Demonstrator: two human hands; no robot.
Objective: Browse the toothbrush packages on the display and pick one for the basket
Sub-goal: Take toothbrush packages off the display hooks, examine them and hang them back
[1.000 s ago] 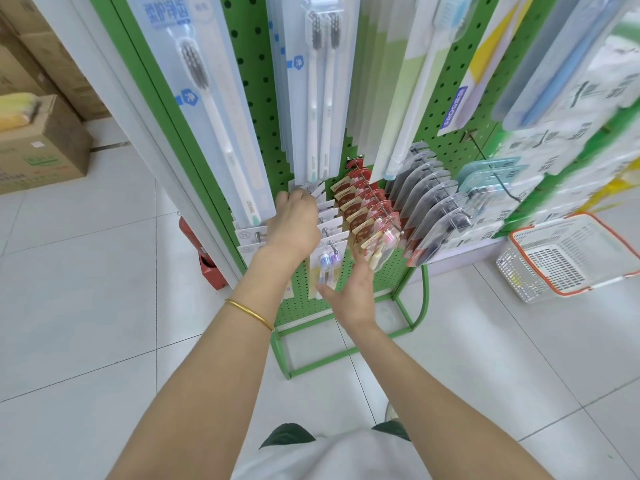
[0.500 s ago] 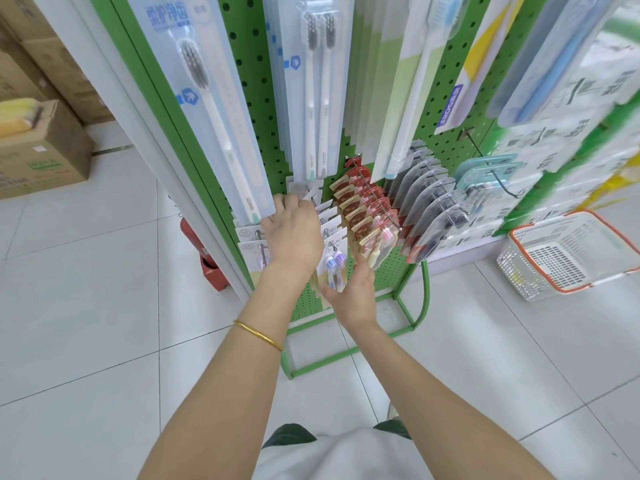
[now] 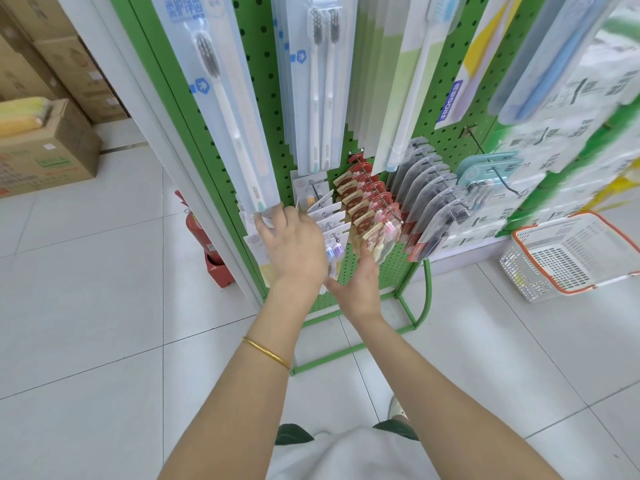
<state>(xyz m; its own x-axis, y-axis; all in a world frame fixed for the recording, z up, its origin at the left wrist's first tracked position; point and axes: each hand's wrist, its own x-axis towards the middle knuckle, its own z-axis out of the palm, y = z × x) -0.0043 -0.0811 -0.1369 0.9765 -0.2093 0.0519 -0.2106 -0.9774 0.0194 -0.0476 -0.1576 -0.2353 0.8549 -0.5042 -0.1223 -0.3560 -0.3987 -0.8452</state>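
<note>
1. Green pegboard rack (image 3: 258, 98): upright and perforated, with toothbrush packages (image 3: 225, 109) hanging from its hooks in rows.
2. White tiled floor (image 3: 86, 323): carries the rack.
3. Basket (image 3: 519, 282): on the floor, right of the rack.
4. Red fire extinguisher (image 3: 201, 233): on the floor, just left of the rack.
5. Cardboard boxes (image 3: 48, 157): on the floor, well left of the rack.

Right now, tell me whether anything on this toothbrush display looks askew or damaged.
The small white packs beside the left hand fan out at uneven angles instead of hanging flat. No damage shows.
</note>
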